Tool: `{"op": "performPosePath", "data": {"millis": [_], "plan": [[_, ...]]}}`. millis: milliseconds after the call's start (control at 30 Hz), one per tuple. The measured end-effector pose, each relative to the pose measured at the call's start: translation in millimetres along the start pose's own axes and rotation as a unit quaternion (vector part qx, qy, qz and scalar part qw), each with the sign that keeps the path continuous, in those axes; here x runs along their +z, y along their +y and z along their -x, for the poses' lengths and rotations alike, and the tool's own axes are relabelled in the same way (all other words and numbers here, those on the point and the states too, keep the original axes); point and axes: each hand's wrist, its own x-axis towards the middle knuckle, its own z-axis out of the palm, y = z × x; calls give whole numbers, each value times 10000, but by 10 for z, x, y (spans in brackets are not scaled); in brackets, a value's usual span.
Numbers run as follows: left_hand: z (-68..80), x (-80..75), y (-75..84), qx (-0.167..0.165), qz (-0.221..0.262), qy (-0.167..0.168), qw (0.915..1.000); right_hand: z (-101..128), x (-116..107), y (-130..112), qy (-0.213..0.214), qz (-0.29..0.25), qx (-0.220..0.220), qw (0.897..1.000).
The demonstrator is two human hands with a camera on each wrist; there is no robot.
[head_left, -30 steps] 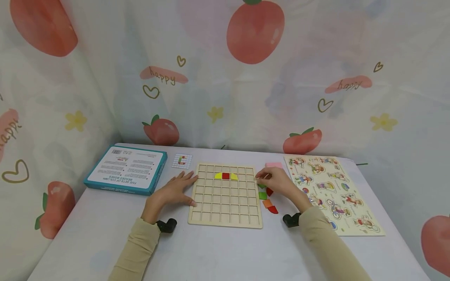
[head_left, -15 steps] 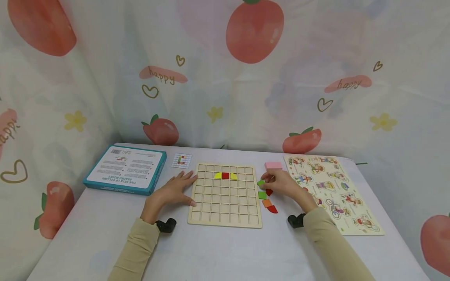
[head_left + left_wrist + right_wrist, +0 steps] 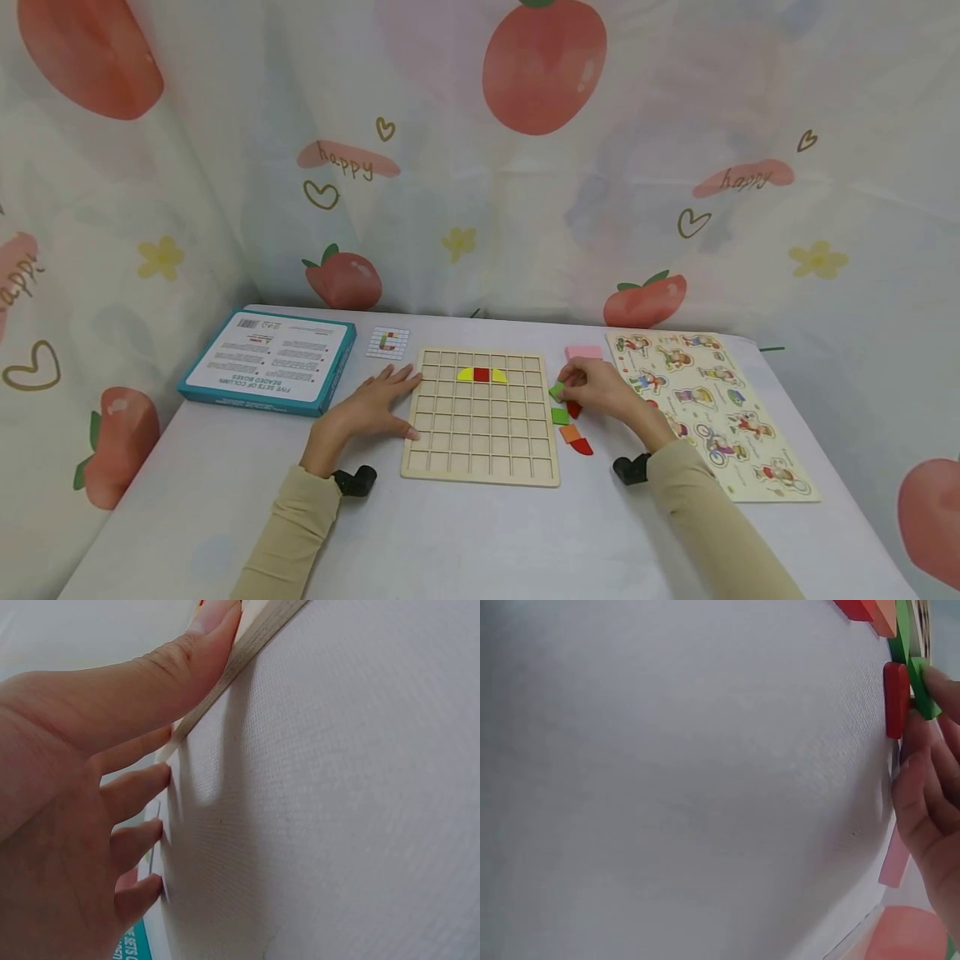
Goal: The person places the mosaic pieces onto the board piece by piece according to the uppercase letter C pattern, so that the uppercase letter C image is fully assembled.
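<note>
Right hand (image 3: pixel 600 392) pinches a green tile (image 3: pixel 557 390) (at the grid board's (image 3: pixel 480 450) three o'clock); left hand (image 3: pixel 367 408) rests flat, fingers straight, at nine.

The left hand (image 3: pixel 365 408) lies flat, palm down, fingers (image 3: pixel 142 784) straight and spread. The right hand (image 3: pixel 600 392) is raised slightly, fingers (image 3: pixel 922 787) curled in a pinch, both beige sleeves extended forward.
</note>
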Motion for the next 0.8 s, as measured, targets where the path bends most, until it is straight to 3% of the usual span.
{"op": "performPosePath", "data": {"millis": [433, 800], "plan": [[8, -11, -11, 15, -12, -1, 10000, -65, -11, -67, 158, -133, -69, 9998], [-38, 28, -56, 52, -72, -42, 10000, -182, 102, -224, 27, -277, -126, 9995]]}}
